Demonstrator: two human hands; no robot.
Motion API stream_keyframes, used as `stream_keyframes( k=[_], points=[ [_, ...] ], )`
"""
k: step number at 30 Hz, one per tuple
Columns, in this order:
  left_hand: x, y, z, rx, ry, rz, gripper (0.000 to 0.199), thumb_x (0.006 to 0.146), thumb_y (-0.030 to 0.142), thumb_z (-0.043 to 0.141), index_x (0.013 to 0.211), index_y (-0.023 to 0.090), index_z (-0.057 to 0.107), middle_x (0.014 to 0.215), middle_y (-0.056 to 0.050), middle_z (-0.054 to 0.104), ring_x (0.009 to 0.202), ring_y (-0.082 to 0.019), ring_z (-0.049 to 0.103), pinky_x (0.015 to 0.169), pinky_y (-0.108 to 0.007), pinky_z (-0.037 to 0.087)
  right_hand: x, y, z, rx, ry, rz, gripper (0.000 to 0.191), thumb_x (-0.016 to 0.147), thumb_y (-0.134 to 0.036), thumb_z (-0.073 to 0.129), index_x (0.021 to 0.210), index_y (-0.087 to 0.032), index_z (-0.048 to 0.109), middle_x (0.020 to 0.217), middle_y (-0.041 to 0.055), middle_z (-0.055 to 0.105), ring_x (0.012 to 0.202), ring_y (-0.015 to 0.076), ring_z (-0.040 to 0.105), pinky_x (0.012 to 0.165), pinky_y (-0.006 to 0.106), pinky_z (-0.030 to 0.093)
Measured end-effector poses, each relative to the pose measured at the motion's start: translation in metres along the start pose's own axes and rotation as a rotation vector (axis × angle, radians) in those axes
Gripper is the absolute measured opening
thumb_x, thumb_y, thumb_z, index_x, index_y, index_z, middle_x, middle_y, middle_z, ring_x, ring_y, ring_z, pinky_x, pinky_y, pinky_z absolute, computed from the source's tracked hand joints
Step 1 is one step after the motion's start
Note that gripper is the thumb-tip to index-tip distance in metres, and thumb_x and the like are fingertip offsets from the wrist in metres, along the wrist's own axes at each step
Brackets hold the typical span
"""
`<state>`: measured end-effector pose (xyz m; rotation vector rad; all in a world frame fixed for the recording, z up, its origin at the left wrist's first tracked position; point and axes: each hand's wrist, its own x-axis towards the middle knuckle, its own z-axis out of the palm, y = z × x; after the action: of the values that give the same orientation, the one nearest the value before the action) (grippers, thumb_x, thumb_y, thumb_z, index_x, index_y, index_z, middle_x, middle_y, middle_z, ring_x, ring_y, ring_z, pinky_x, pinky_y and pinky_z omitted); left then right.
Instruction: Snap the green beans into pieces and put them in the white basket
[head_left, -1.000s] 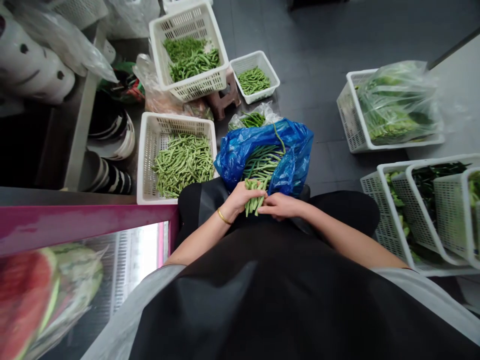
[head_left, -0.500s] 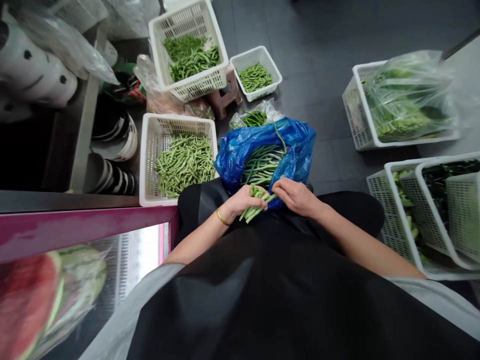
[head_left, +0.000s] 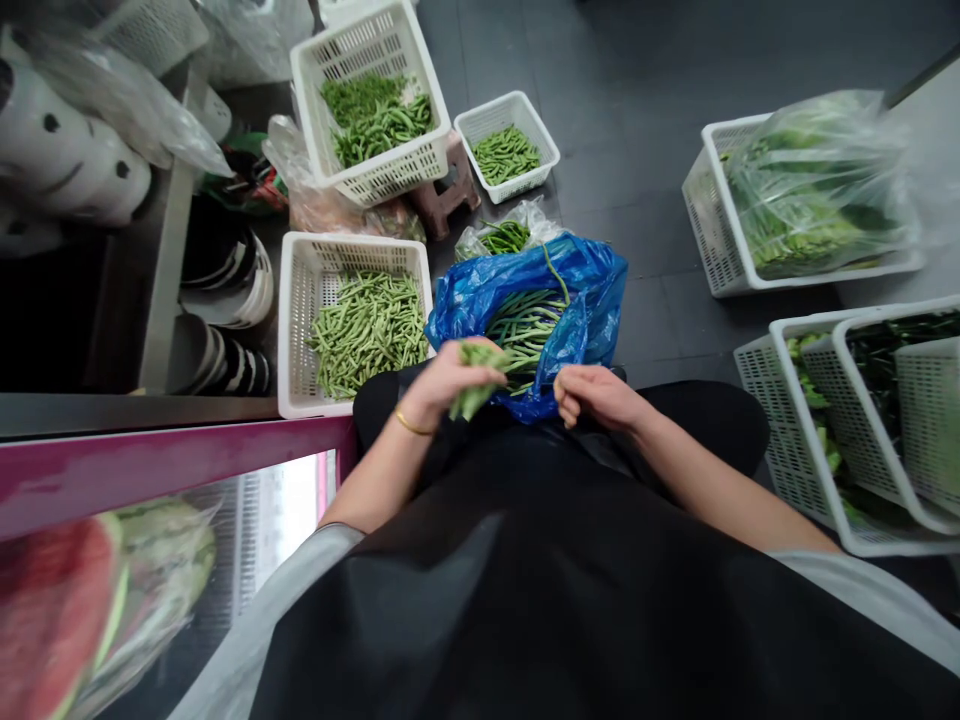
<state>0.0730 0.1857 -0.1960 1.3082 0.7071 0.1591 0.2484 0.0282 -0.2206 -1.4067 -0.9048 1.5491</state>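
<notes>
the left hand (head_left: 444, 378) grips green beans (head_left: 475, 392) while the right hand (head_left: 600, 396) is curled closed by the blue plastic bag (head_left: 600, 275).

- Dim, cool, greyish light overall; brightest patch is the near-white lit panel (head_left: 296, 510), lower left
- Deep shadow, left edge and under the shelf (head_left: 166, 260)
- Glare on blue bag (head_left: 592, 275), center, and clear bag (head_left: 817, 180), upper right; faint sheen on apron (head_left: 480, 590)
- Left hand (head_left: 444, 380) and bean bunch (head_left: 475, 378) motion-blurred
- Watermelon (head_left: 56, 610) soft, lower left
- Wide-angle stretch toward edges
</notes>
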Motion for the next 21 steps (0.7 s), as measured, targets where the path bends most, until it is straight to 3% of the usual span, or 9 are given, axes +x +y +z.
stream_keyframes(
  k=[2, 3, 5, 7, 9, 11, 14, 18, 21],
  points=[
    [0.002, 0.011, -0.048, 0.149, 0.374, 0.158, 0.027, 0.055, 0.024, 0.072, 0.077, 0.016, 0.06, 0.064, 0.003, 0.058, 0.056, -0.009, 0.051, 0.055, -0.024, 0.041, -0.012, 0.002, -0.014, -0.444, -0.204, 0.134, 0.034, 0.076, -0.051, 0.055, 0.07, -0.018, 0.056, 0.056, 0.0, 0.056, 0.054, 0.0143, 0.054, 0.056, 0.026, 0.042],
    [0.003, 0.015, -0.074, 0.256, 0.528, 0.207, 0.027, 0.053, 0.023, 0.072, 0.076, 0.016, 0.059, 0.064, 0.003, 0.056, 0.059, -0.01, 0.051, 0.058, -0.025, 0.041, -0.016, 0.001, -0.02, -0.687, -0.233, 0.18, 0.029, 0.075, -0.046, 0.058, 0.074, -0.017, 0.06, 0.064, 0.0029, 0.062, 0.06, 0.016, 0.058, 0.058, 0.026, 0.041],
    [0.004, 0.021, -0.118, 0.506, 0.711, 0.191, 0.034, 0.046, 0.022, 0.077, 0.075, 0.016, 0.06, 0.063, 0.002, 0.055, 0.074, -0.016, 0.056, 0.068, -0.029, 0.041, -0.018, -0.004, -0.024, -1.06, -0.165, 0.199, 0.023, 0.078, -0.039, 0.057, 0.085, -0.019, 0.065, 0.081, 0.0059, 0.068, 0.073, 0.0185, 0.061, 0.062, 0.026, 0.041],
    [0.004, 0.023, -0.138, 0.559, 0.808, 0.274, 0.042, 0.045, 0.021, 0.081, 0.081, 0.017, 0.061, 0.077, -0.004, 0.06, 0.101, -0.023, 0.054, 0.078, -0.032, 0.038, -0.006, -0.009, -0.016, -1.25, -0.043, 0.137, 0.025, 0.087, -0.036, 0.047, 0.098, -0.021, 0.064, 0.094, 0.0068, 0.068, 0.083, 0.0191, 0.062, 0.066, 0.025, 0.041],
    [0.004, 0.023, -0.129, 0.541, 0.859, 0.387, 0.044, 0.051, 0.024, 0.079, 0.091, 0.019, 0.061, 0.09, -0.007, 0.062, 0.109, -0.022, 0.05, 0.081, -0.032, 0.037, 0.019, -0.012, 0.001, -1.365, 0.02, 0.044, 0.031, 0.092, -0.033, 0.036, 0.103, -0.02, 0.063, 0.102, 0.0092, 0.066, 0.087, 0.0196, 0.062, 0.068, 0.025, 0.042],
    [0.005, 0.019, -0.098, 0.517, 0.829, 0.453, 0.039, 0.062, 0.029, 0.072, 0.097, 0.017, 0.061, 0.088, -0.005, 0.063, 0.089, -0.017, 0.057, 0.074, -0.031, 0.04, 0.051, -0.008, 0.022, -1.477, -0.017, -0.015, 0.034, 0.092, -0.031, 0.034, 0.103, -0.016, 0.063, 0.104, 0.0142, 0.064, 0.086, 0.022, 0.063, 0.066, 0.027, 0.042],
    [0.006, 0.005, -0.04, 0.429, 0.481, 0.368, 0.023, 0.071, 0.033, 0.062, 0.084, 0.014, 0.064, 0.069, -0.001, 0.063, 0.064, -0.012, 0.057, 0.062, -0.026, 0.043, 0.093, 0.003, 0.039, -1.555, -0.12, -0.024, 0.029, 0.088, -0.019, 0.037, 0.1, -0.01, 0.063, 0.1, 0.0188, 0.062, 0.084, 0.0238, 0.063, 0.065, 0.029, 0.044],
    [0.005, -0.027, 0.004, 0.299, 0.128, 0.113, 0.02, 0.073, 0.032, 0.06, 0.073, 0.012, 0.064, 0.06, -0.001, 0.062, 0.05, -0.009, 0.054, 0.05, -0.02, 0.041, 0.108, -0.003, 0.012, -1.576, -0.045, -0.013, 0.031, 0.088, -0.016, 0.035, 0.101, -0.006, 0.061, 0.1, 0.0218, 0.061, 0.084, 0.0257, 0.063, 0.065, 0.031, 0.044],
    [0.007, -0.046, 0.017, 0.154, -0.059, -0.1, 0.024, 0.071, 0.034, 0.063, 0.071, 0.011, 0.064, 0.057, -0.002, 0.061, 0.044, -0.008, 0.053, 0.042, -0.017, 0.038, 0.084, -0.032, -0.025, -1.445, 0.314, -0.14, 0.027, 0.087, -0.028, 0.042, 0.097, -0.01, 0.06, 0.099, 0.0185, 0.062, 0.083, 0.025, 0.062, 0.066, 0.031, 0.044]
  ],
)
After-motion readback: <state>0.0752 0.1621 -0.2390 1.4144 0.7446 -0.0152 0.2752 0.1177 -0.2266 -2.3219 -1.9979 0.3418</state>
